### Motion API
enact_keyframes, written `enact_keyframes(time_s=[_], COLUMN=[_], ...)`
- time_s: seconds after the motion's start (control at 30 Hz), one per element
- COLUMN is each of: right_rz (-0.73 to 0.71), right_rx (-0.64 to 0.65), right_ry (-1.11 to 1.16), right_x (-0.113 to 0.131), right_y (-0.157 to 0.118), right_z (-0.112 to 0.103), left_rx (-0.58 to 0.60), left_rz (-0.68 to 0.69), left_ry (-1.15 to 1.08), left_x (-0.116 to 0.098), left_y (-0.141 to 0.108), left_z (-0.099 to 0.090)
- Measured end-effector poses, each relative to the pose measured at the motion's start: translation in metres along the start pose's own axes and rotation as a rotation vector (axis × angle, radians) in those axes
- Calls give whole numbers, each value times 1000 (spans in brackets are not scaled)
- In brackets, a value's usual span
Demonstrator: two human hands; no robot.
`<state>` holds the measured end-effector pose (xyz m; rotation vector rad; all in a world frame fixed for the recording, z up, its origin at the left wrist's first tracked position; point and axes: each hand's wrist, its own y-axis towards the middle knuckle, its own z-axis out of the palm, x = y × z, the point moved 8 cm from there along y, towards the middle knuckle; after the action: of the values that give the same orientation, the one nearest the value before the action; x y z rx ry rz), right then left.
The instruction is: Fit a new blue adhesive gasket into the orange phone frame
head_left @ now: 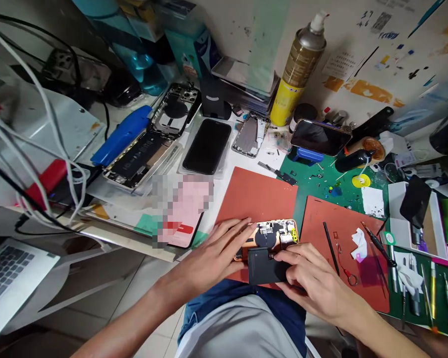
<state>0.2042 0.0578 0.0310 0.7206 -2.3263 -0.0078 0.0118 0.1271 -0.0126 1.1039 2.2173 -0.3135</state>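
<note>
An opened phone (267,237) with its circuit board showing lies on the near part of the left orange mat (259,191). My left hand (214,251) grips its left side, fingers along the far edge and thumb on the near side. Pinched in my right hand (315,276) is a flat black phone battery (265,271), tilted over the phone's near side. The thumb lies under the battery and the fingertips press near its upper corner. Whether the battery is joined to the phone is hidden by the fingers.
Tweezers and screwdrivers (433,291) lie at the right, by the second orange mat (321,219). A spray can (298,69) stands at the back. A dark-screened phone (207,145) and an opened phone (138,156) lie left. White cables (48,114) hang at far left.
</note>
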Motion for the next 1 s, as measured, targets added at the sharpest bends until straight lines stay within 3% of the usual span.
enact_keyframes(time_s=[0.1,0.27,0.5,0.7,1.0], right_rz=[-3,3,31,3,53], right_rx=[16,13,13,6,66], right_ry=[-13,-14,-1,-3,74], right_x=[-7,-14,-16,-15,-23], right_y=[7,18,27,29,29], right_z=[5,7,7,6,8], left_rx=[-17,-216,-156,-190,-262], left_rz=[63,154,185,176,198], left_ry=[75,-28,150,136,133], left_x=[-4,-11,-16,-17,-17], left_y=[-10,-22,-1,12,10], left_z=[-12,-32,-10,-11,-12])
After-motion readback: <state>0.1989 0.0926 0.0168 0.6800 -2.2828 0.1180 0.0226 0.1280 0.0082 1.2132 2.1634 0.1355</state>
